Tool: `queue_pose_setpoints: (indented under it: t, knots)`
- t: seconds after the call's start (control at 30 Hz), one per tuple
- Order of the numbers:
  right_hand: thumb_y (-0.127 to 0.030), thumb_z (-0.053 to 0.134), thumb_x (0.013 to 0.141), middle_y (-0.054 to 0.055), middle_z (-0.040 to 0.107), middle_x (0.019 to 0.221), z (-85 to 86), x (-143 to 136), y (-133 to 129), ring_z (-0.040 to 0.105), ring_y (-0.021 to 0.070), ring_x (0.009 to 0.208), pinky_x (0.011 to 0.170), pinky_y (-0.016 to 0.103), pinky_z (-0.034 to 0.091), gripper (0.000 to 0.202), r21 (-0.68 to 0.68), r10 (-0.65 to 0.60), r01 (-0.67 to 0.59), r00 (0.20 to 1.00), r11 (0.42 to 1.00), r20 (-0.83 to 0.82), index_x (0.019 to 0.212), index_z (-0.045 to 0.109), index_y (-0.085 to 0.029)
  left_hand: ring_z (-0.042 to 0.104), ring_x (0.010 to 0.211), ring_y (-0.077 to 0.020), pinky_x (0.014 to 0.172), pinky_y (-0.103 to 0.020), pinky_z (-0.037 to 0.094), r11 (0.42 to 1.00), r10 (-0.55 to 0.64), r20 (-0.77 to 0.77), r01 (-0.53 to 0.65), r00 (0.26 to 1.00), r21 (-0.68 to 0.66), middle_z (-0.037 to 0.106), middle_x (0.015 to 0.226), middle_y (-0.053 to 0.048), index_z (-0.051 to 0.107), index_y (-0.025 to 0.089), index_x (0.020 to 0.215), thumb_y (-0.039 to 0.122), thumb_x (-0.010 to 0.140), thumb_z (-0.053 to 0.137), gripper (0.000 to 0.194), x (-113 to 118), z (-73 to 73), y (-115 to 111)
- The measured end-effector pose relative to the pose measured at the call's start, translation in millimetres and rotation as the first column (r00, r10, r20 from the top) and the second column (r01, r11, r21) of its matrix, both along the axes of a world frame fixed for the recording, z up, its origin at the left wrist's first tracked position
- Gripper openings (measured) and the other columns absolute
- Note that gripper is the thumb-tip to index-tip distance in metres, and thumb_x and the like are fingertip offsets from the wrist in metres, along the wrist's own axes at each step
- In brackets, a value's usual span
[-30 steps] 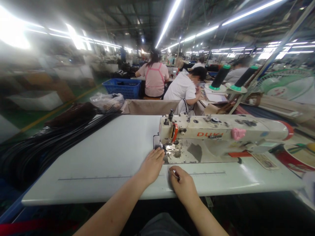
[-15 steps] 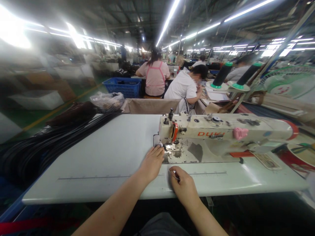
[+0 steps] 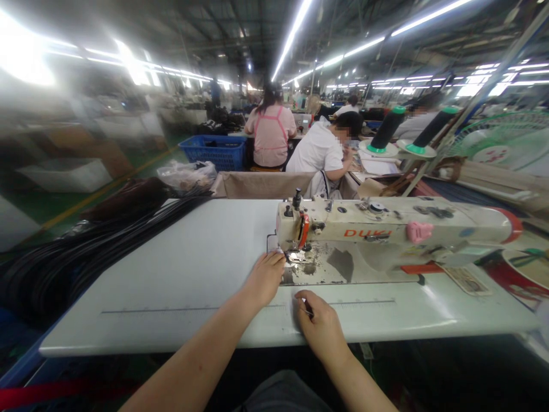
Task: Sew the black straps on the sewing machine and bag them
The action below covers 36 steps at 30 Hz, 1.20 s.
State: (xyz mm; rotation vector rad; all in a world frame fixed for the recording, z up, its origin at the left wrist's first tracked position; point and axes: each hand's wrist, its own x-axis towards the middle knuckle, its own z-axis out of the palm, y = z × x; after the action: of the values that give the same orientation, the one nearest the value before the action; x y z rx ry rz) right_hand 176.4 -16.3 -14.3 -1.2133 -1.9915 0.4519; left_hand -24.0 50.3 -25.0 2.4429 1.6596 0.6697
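My left hand (image 3: 266, 280) lies with its fingers stretched out together, palm down, on the machine bed beside the needle area of a white sewing machine (image 3: 369, 229). A small pale bit shows at its fingertips, too small to name. Closer to the front edge of the worktable (image 3: 189, 257), my right hand (image 3: 316, 317) is curled, thumb against the fingers. A thin shiny sliver shows between those fingers, mostly hidden, and I cannot make out what it belongs to. The metal needle plate (image 3: 298, 258) is just right of my left fingertips.
Long black strips (image 3: 98, 246) drape over the table's left side. Two black thread cones (image 3: 388, 130) stand behind the machine. A ruler scale (image 3: 171, 310) runs along the table front. Beyond are a blue basket (image 3: 214, 151), a fabric-lined bin (image 3: 261, 184) and seated co-workers.
My left hand has shifted very slightly at the machine's needle area. My right hand stays in nearly the same spot. The co-worker in pink has drawn the left elbow in.
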Motion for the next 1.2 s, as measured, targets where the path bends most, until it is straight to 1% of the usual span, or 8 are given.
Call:
queue_pose_setpoints:
  t: [0.1, 0.17, 0.37, 0.5, 0.7, 0.9, 1.07, 1.2]
  knots:
    - [-0.021, 0.047, 0.094, 0.004, 0.074, 0.079, 0.8, 1, 0, 0.070, 0.0190, 0.068, 0.065, 0.027, 0.052, 0.021, 0.007, 0.000, 0.000, 1.000, 1.000, -0.015, 0.097, 0.068, -0.021, 0.065, 0.123, -0.0225, 0.114, -0.040, 0.048, 0.998, -0.030, 0.128, 0.036, 0.991, -0.047, 0.072, 0.127, -0.010, 0.075, 0.019, 0.112, 0.014, 0.097, 0.051, 0.029, -10, 7.0, 18]
    - [-0.020, 0.048, 0.094, 0.004, 0.074, 0.078, 1.3, 1, 0, 0.070, 0.0189, 0.068, 0.064, 0.026, 0.051, 0.020, 0.013, 0.003, -0.003, 1.000, 1.000, -0.025, 0.097, 0.068, -0.021, 0.068, 0.115, -0.0213, 0.108, -0.037, 0.053, 0.998, -0.009, 0.162, 0.020, 0.987, -0.062, 0.073, 0.122, -0.009, 0.076, 0.019, 0.110, 0.013, 0.096, 0.050, 0.030, -16, 9.9, 32]
    - [-0.019, 0.048, 0.094, 0.003, 0.074, 0.080, -2.8, 2, 0, 0.070, 0.0187, 0.070, 0.068, 0.027, 0.052, 0.019, 0.041, -0.008, 0.009, 0.999, 0.999, -0.034, 0.097, 0.067, -0.022, 0.059, 0.132, -0.0234, 0.117, -0.038, 0.046, 0.997, -0.041, 0.137, 0.050, 0.990, -0.057, 0.068, 0.137, -0.005, 0.075, 0.023, 0.118, 0.015, 0.094, 0.056, 0.032, -19, 9.9, 73]
    - [-0.020, 0.049, 0.096, 0.003, 0.073, 0.078, -6.6, 3, -3, 0.069, 0.0182, 0.068, 0.066, 0.027, 0.051, 0.018, 0.061, -0.014, 0.016, 0.999, 0.998, -0.030, 0.096, 0.067, -0.022, 0.057, 0.133, -0.0240, 0.119, -0.039, 0.043, 0.995, -0.091, 0.113, 0.095, 0.989, -0.036, 0.068, 0.138, -0.005, 0.073, 0.024, 0.121, 0.023, 0.097, 0.055, 0.030, -18, 8.4, 84]
    - [-0.020, 0.048, 0.097, 0.003, 0.073, 0.079, -5.0, 2, -3, 0.069, 0.0175, 0.067, 0.066, 0.027, 0.051, 0.018, 0.075, -0.008, 0.010, 1.000, 0.997, -0.029, 0.098, 0.067, -0.022, 0.059, 0.127, -0.0261, 0.117, -0.042, 0.043, 0.997, -0.068, 0.094, 0.070, 0.993, -0.015, 0.071, 0.128, -0.009, 0.074, 0.021, 0.120, 0.028, 0.100, 0.051, 0.031, -19, 3.7, 83]
    - [-0.020, 0.048, 0.096, 0.002, 0.072, 0.078, -5.3, 1, -2, 0.069, 0.0174, 0.068, 0.067, 0.026, 0.051, 0.018, 0.090, -0.007, 0.010, 1.000, 0.996, -0.028, 0.096, 0.066, -0.022, 0.062, 0.119, -0.0251, 0.109, -0.039, 0.048, 0.997, -0.069, 0.089, 0.073, 0.994, -0.037, 0.074, 0.117, -0.006, 0.078, 0.025, 0.109, 0.026, 0.092, 0.066, 0.020, -30, 7.6, 80]
    - [-0.019, 0.048, 0.095, 0.003, 0.072, 0.077, -5.4, 2, -3, 0.068, 0.0173, 0.066, 0.065, 0.026, 0.050, 0.019, 0.091, -0.016, 0.017, 1.000, 0.996, -0.013, 0.096, 0.067, -0.021, 0.067, 0.104, -0.0244, 0.099, -0.040, 0.050, 0.997, 0.007, 0.098, 0.000, 0.995, -0.071, 0.076, 0.103, -0.005, 0.079, 0.024, 0.094, 0.027, 0.087, 0.074, 0.009, -35, 16.2, 61]
    - [-0.018, 0.048, 0.093, 0.003, 0.072, 0.079, -4.5, 2, -3, 0.069, 0.0182, 0.069, 0.069, 0.027, 0.052, 0.020, 0.072, -0.013, 0.014, 1.000, 0.997, -0.015, 0.096, 0.067, -0.021, 0.068, 0.096, -0.0206, 0.095, -0.037, 0.050, 0.993, 0.075, 0.129, -0.062, 0.989, -0.099, 0.076, 0.097, -0.003, 0.078, 0.024, 0.090, 0.026, 0.087, 0.074, 0.005, -29, 19.0, 40]
